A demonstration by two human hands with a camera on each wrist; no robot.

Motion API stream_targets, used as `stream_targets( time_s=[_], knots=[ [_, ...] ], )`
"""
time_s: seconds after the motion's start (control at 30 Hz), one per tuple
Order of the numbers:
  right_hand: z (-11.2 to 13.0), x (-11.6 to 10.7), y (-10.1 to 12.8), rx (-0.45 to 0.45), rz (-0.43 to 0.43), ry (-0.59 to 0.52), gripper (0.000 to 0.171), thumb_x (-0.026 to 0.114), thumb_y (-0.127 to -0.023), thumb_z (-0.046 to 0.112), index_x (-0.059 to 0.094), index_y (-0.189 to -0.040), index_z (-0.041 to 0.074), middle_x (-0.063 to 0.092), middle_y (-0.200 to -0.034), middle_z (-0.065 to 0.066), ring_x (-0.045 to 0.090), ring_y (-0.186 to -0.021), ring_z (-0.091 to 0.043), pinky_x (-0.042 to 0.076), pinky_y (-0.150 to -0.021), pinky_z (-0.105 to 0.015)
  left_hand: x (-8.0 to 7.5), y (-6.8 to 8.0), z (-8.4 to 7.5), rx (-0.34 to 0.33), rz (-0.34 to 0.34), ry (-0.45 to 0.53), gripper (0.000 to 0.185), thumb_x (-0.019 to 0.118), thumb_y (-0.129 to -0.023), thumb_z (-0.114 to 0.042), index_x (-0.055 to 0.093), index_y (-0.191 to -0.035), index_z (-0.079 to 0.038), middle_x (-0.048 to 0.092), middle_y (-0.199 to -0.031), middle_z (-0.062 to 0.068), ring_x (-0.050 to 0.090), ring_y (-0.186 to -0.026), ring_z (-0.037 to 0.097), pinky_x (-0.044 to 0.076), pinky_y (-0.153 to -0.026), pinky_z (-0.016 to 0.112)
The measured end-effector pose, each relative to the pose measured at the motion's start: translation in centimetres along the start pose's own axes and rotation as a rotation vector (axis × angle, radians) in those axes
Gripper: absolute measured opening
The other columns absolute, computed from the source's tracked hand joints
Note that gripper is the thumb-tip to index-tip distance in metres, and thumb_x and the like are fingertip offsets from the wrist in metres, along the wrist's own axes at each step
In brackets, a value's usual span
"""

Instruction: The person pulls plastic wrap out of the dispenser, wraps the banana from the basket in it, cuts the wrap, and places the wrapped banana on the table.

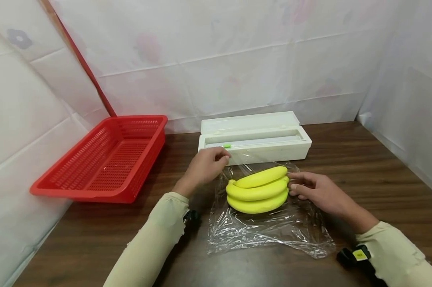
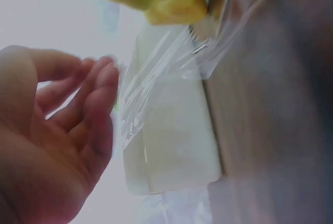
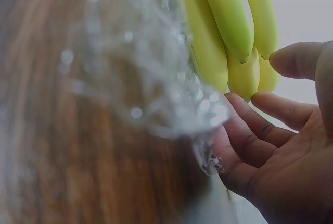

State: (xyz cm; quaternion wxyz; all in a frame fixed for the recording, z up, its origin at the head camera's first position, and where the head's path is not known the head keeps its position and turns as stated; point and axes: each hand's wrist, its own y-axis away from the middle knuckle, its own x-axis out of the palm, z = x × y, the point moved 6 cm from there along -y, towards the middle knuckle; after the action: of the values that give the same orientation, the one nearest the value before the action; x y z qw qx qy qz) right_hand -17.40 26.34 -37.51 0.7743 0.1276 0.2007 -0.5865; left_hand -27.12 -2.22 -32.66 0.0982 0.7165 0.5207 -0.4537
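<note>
A bunch of yellow bananas [image 1: 257, 190] lies on a sheet of clear plastic wrap [image 1: 244, 235] spread over the table. My right hand [image 1: 318, 193] is at the bananas' right-hand tips; in the right wrist view its fingertips [image 3: 237, 101] reach the tips, thumb spread apart. Beside the wrap's far left edge, close to the white box [image 1: 266, 153], is my left hand [image 1: 208, 164]. Its fingers bend loosely toward the thumb in the left wrist view, with wrap close by and nothing plainly between them.
The white box stands at the back with its lid [image 1: 249, 122] raised. Inside lies a pale roll, and a small green slider [image 1: 227, 146] is at its front edge. A red plastic basket [image 1: 129, 187] stands on the left. Patterned white sheeting [image 1: 216, 59] hangs behind the table.
</note>
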Motion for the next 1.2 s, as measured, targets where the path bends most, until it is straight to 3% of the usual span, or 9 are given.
stream_targets(
  time_s=[0.13, 0.23, 0.4, 0.6, 0.7, 0.87, 1.0, 1.13, 1.2],
  knots=[
    [0.1, 0.2, -0.3, -0.005, 0.003, 0.003, 0.053, 0.059, -0.103, 0.025, 0.046, -0.145, -0.005, 0.062, -0.126, -0.021, 0.067, -0.103, -0.023, 0.057, -0.082, -0.030, -1.5, -0.6, 0.2, 0.010, -0.185, -0.103, 0.017, 0.062, -0.094, -0.016, 0.077, -0.102, -0.012, 0.070, -0.093, 0.000, 0.060, -0.082, 0.017, 0.050, -0.074, 0.035],
    [0.2, 0.4, -0.4, -0.004, 0.003, 0.009, 0.052, 0.059, -0.103, 0.024, 0.047, -0.145, -0.004, 0.063, -0.124, -0.020, 0.067, -0.103, -0.022, 0.057, -0.081, -0.030, -1.7, -0.9, 0.4, 0.011, -0.228, -0.142, 0.019, 0.064, -0.093, -0.014, 0.077, -0.107, -0.012, 0.069, -0.102, 0.006, 0.061, -0.095, 0.023, 0.048, -0.082, 0.042],
    [0.2, 0.2, -0.3, 0.004, -0.004, 0.022, 0.051, 0.059, -0.103, 0.024, 0.047, -0.144, -0.005, 0.064, -0.121, -0.019, 0.067, -0.101, -0.021, 0.057, -0.080, -0.030, -0.6, -1.1, 0.6, 0.015, -0.154, -0.195, 0.036, 0.065, -0.094, -0.018, 0.069, -0.130, -0.021, 0.061, -0.124, 0.011, 0.054, -0.117, 0.030, 0.039, -0.091, 0.054],
    [0.4, -0.2, 0.4, 0.003, -0.004, 0.042, 0.052, 0.058, -0.104, 0.025, 0.047, -0.145, -0.004, 0.061, -0.128, -0.021, 0.067, -0.103, -0.024, 0.057, -0.081, -0.030, 0.9, -1.3, 0.0, 0.014, -0.011, -0.455, 0.044, 0.055, -0.099, -0.027, 0.058, -0.141, -0.037, 0.051, -0.144, 0.007, 0.043, -0.134, 0.028, 0.036, -0.098, 0.055],
    [0.5, -0.4, 0.7, 0.008, -0.006, 0.056, 0.051, 0.057, -0.104, 0.024, 0.046, -0.146, -0.003, 0.060, -0.130, -0.021, 0.067, -0.104, -0.023, 0.057, -0.081, -0.030, 1.3, -1.3, -0.1, 0.009, 0.025, -0.521, 0.044, 0.053, -0.100, -0.029, 0.056, -0.142, -0.040, 0.050, -0.147, 0.003, 0.040, -0.137, 0.025, 0.035, -0.102, 0.052],
    [0.4, -0.6, 0.7, 0.017, -0.006, 0.102, 0.051, 0.059, -0.103, 0.024, 0.046, -0.147, 0.001, 0.066, -0.121, -0.014, 0.067, -0.102, -0.020, 0.057, -0.078, -0.029, 1.2, -1.3, -0.6, 0.050, 0.012, -0.556, 0.042, 0.055, -0.099, -0.026, 0.059, -0.140, -0.036, 0.056, -0.141, 0.001, 0.050, -0.130, 0.021, 0.041, -0.101, 0.049],
    [0.6, -0.6, 0.4, 0.004, -0.003, 0.170, 0.050, 0.061, -0.102, 0.024, 0.047, -0.147, 0.004, 0.069, -0.115, -0.011, 0.066, -0.096, -0.020, 0.056, -0.073, -0.031, 1.0, -1.2, -0.7, 0.098, -0.027, -0.568, 0.042, 0.058, -0.097, -0.020, 0.063, -0.137, -0.032, 0.062, -0.135, 0.001, 0.060, -0.118, 0.024, 0.050, -0.089, 0.045],
    [0.6, -0.3, 0.2, -0.005, 0.003, 0.214, 0.049, 0.060, -0.103, 0.024, 0.046, -0.147, 0.007, 0.068, -0.118, -0.011, 0.065, -0.099, -0.020, 0.055, -0.073, -0.031, 0.7, -1.1, -0.6, 0.082, -0.041, -0.530, 0.041, 0.056, -0.096, -0.016, 0.065, -0.134, -0.030, 0.062, -0.136, 0.000, 0.063, -0.112, 0.028, 0.055, -0.074, 0.043],
    [0.6, -0.1, 0.0, -0.007, 0.009, 0.214, 0.049, 0.059, -0.103, 0.024, 0.046, -0.146, 0.007, 0.068, -0.118, -0.011, 0.065, -0.102, -0.020, 0.054, -0.075, -0.031, 0.6, -0.9, -0.5, 0.058, -0.034, -0.514, 0.042, 0.055, -0.096, -0.015, 0.065, -0.134, -0.029, 0.061, -0.138, 0.001, 0.061, -0.117, 0.029, 0.055, -0.081, 0.045]
  ],
)
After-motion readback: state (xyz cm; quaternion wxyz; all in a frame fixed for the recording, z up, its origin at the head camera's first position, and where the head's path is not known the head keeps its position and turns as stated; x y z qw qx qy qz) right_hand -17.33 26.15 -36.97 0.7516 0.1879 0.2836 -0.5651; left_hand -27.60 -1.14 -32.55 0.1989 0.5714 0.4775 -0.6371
